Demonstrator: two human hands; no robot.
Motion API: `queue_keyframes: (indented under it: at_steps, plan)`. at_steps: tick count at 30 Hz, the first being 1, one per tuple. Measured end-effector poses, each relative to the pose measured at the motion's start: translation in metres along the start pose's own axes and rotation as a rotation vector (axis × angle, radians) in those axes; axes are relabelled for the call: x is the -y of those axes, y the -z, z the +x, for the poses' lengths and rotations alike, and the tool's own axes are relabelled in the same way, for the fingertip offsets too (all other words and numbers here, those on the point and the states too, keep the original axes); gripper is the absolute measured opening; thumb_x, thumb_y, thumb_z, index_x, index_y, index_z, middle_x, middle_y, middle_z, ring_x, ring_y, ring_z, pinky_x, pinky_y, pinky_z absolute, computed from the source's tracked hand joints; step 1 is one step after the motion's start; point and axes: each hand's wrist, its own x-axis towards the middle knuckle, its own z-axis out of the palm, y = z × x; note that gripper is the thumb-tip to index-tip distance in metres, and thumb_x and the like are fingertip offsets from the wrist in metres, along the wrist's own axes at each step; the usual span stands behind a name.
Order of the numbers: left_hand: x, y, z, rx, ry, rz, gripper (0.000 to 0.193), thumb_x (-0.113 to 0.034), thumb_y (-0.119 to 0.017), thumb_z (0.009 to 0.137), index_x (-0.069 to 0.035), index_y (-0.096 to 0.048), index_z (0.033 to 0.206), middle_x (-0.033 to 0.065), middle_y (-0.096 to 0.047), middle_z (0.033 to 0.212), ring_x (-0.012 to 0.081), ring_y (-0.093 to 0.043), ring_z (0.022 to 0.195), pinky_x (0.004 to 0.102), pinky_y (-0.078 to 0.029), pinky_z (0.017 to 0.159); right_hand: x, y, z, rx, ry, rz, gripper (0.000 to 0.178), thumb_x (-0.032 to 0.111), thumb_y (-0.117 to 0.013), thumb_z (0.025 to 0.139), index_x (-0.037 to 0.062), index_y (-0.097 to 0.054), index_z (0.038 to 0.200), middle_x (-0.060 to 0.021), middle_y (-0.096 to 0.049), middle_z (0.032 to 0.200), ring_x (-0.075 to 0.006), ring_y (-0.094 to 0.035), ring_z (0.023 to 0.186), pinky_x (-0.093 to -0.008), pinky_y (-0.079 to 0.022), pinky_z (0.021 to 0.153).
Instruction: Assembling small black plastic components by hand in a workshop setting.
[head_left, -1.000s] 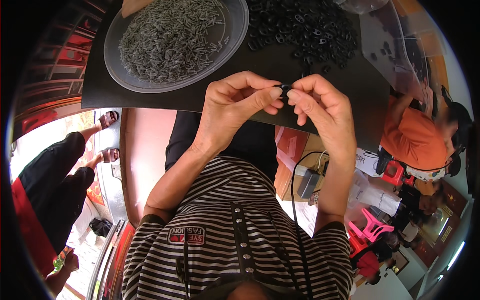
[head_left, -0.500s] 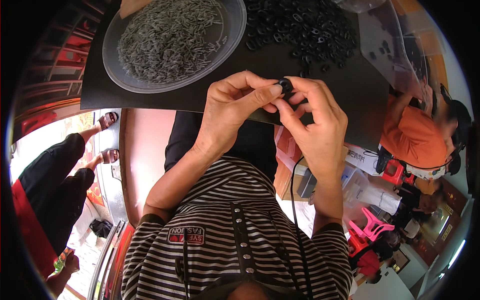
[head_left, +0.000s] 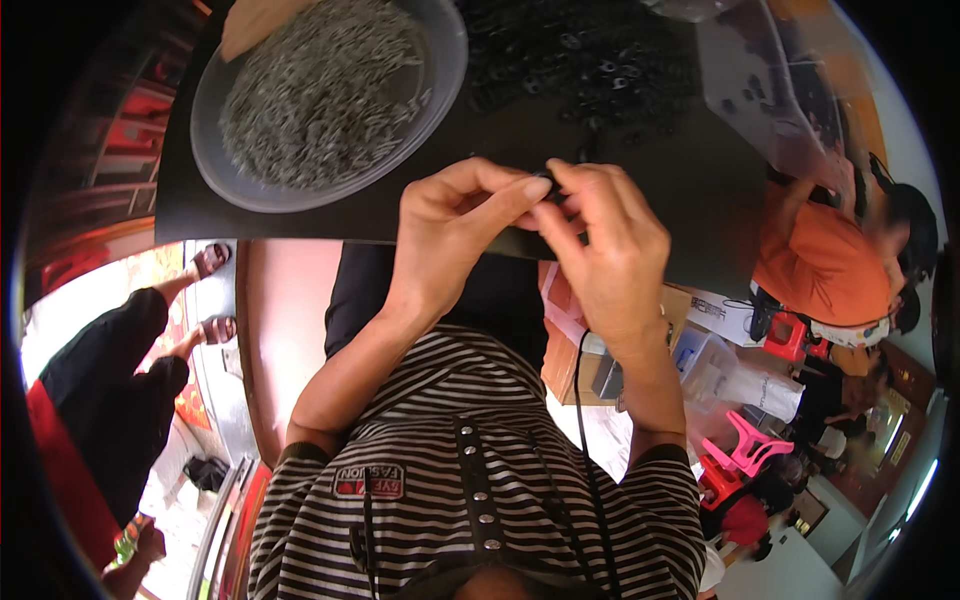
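Note:
Above the near edge of the black table, my two hands meet fingertip to fingertip. My left hand pinches a small black rounded part between thumb and forefinger. From the other side, the closed thumb and forefinger of my right hand press on the same part. Fingers cover most of it, so whether a pin is also in the grip cannot be seen. Beyond my hands lies a heap of small black parts, some showing holes. A clear round basin on the left holds many thin grey pins.
A tan flat piece rests at the basin's far rim. A clear plastic bag with some black parts lies at the far right. A person in orange sits at the right; another person's legs show at the left.
My hands have shifted slightly left and nearer, still pinching the black part, which is now more covered by fingers. The whole view has moved a little.

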Motion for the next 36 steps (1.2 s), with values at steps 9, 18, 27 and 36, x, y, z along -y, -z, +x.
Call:
queue_keyframes:
  at_steps: [9,18,27,36]
  plan:
    - [0.013,0.001,-0.003,-0.002,-0.051,0.041,0.01,-0.005,-0.063,0.088,0.004,-0.065,0.09,0.0069,-0.066,0.086,0.0121,-0.064,0.077,0.0228,-0.052,0.074,-0.006,-0.001,-0.002,0.023,0.054,0.041,0.03,0.002,-0.073,0.071,-0.002,-0.062,0.098,-0.0106,-0.059,0.089,-0.0259,-0.061,0.077,-0.033,-0.052,0.063]
    - [0.016,0.001,0.001,0.04,-0.092,0.171,0.009,-0.005,-0.061,0.089,0.004,-0.063,0.09,0.0045,-0.064,0.086,0.0112,-0.063,0.078,0.0238,-0.053,0.074,-0.018,-0.001,-0.003,0.082,0.084,0.056,0.029,0.003,-0.072,0.072,-0.0024,-0.061,0.098,-0.0099,-0.059,0.087,-0.0248,-0.06,0.077,-0.0321,-0.053,0.064]
    - [0.013,0.011,0.013,0.198,-0.126,0.1,0.03,0.002,-0.067,0.081,0.002,-0.064,0.11,0.0091,-0.054,0.108,0.0141,-0.064,0.075,0.0238,-0.055,0.073,-0.024,0.016,0.007,0.136,-0.09,0.43,0.02,0.007,-0.073,0.073,-0.0009,-0.06,0.088,-0.0084,-0.06,0.078,-0.0188,-0.061,0.065,-0.0287,-0.049,0.055]
    - [0.02,0.019,0.015,0.356,-0.279,-0.051,0.03,-0.007,-0.074,0.075,0.0,-0.067,0.102,0.0099,-0.055,0.097,0.015,-0.06,0.075,0.0249,-0.056,0.065,-0.021,0.016,0.005,0.156,-0.044,0.556,0.026,0.009,-0.079,0.066,0.0019,-0.06,0.082,-0.0045,-0.06,0.073,-0.013,-0.058,0.058,-0.0244,-0.045,0.049]
